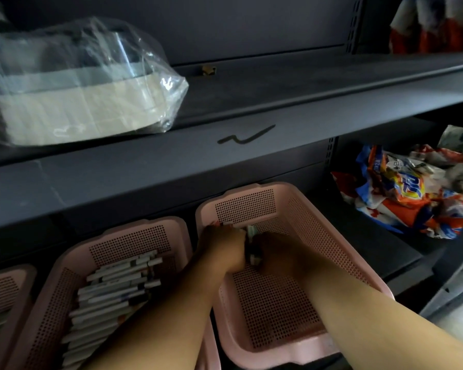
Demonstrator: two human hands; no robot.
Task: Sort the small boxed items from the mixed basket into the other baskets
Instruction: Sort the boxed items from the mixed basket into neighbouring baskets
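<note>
Both my hands reach into the right pink basket (329,231) on the lower shelf. My left hand (225,249) curls over small boxed items (251,232) near the basket's far left wall. Beside it, my right hand (281,256) grips a small dark box with a white end (254,256). Between the two hands a few boxes show only in part. The middle pink basket (64,284) to the left holds several slim white boxes (112,292) stacked in a row. A third pink basket (0,292) shows at the far left edge.
A grey shelf board (225,156) overhangs the baskets closely. On it lies a clear plastic bag (78,84) with pale packs. Colourful detergent sachets (412,193) are piled on the lower shelf to the right.
</note>
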